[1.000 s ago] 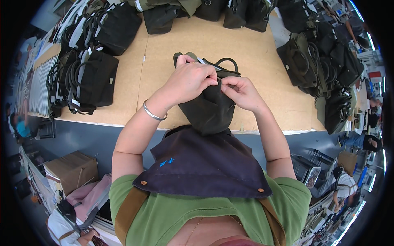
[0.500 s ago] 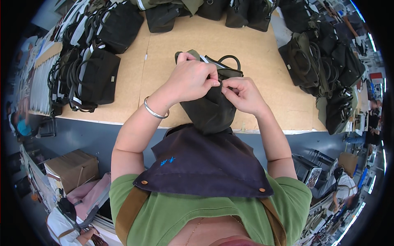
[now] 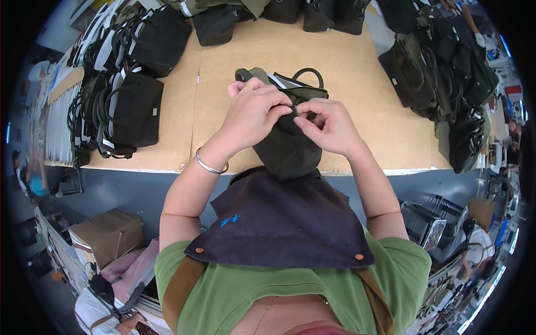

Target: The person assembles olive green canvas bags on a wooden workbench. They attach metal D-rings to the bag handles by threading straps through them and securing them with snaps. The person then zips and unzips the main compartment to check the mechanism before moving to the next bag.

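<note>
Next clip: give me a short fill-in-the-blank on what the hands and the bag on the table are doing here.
1. Both hands pinch the top edge of a dark ____ with a loop handle.
2. The left hand wears a silver ____ at the wrist.
3. The right hand meets the left above the ____ edge of the table.
4. A stack of black bags lies on the person's ____ side.

Missing words: bag; bracelet; near; left

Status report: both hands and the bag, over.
Left hand and right hand both pinching top of dark bag. Bag upright at table edge. Nothing in the way.
</note>
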Tool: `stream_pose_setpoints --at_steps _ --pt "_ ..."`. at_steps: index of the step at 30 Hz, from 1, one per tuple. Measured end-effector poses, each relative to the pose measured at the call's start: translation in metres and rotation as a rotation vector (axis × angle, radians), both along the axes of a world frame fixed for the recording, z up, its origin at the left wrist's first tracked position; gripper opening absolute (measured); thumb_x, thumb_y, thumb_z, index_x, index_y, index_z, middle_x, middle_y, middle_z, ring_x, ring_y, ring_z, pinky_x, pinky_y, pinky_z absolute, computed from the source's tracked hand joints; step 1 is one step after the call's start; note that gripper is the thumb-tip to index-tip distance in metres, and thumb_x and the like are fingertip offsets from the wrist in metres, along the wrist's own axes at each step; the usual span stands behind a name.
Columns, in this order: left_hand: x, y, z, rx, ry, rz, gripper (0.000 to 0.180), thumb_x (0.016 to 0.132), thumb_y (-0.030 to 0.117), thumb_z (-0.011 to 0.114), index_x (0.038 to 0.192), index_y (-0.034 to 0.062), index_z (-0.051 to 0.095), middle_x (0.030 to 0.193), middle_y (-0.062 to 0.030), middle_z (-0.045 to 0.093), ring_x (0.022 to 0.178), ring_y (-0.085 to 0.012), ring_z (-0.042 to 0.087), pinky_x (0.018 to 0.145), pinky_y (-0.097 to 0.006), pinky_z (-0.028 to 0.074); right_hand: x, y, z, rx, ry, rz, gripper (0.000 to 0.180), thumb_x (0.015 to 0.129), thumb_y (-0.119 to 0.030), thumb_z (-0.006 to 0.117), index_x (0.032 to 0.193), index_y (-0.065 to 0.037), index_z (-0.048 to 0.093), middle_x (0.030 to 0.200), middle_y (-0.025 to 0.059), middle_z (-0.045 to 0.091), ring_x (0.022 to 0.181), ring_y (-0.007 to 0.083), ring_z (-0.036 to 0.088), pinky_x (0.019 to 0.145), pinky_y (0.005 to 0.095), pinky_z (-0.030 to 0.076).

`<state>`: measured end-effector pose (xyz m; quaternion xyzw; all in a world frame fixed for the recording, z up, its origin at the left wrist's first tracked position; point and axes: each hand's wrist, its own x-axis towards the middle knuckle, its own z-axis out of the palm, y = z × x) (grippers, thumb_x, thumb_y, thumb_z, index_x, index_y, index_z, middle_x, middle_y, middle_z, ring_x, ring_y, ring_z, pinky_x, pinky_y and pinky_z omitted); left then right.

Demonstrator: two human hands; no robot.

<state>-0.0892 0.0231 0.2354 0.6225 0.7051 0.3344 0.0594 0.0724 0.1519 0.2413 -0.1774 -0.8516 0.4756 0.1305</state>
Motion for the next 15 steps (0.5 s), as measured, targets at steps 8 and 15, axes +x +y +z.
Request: stream_pose_setpoints --at_steps 8,15 --pt "0.008 0.0 -0.006 0.042 -0.111 0.019 0.005 0.082 0.009 0.065 0.086 0.0121 0.065 0.078 0.0014 0.056 0.08 -0.0189 0.044 0.08 -0.036 0.025 0.0 -0.002 -0.007 -0.157 -0.147 -0.107 0.018 0.075 -0.017 0.078 0.082 -0.003 0.071 0.07 0.0032 0.068 0.05 0.0084 0.055 0.048 0.0255 0.043" --pt "0.008 0.001 -0.011 0.057 -0.112 0.005 0.007 0.082 0.007 0.065 0.088 0.0109 0.063 0.083 0.0019 0.057 0.081 -0.0174 0.044 0.082 -0.033 0.025 0.001 -0.004 -0.014 -0.18 -0.083 -0.125 0.015 0.074 -0.015 0.079 0.08 -0.004 0.071 0.069 0.0018 0.068 0.052 0.0044 0.056 0.049 0.0228 0.042"
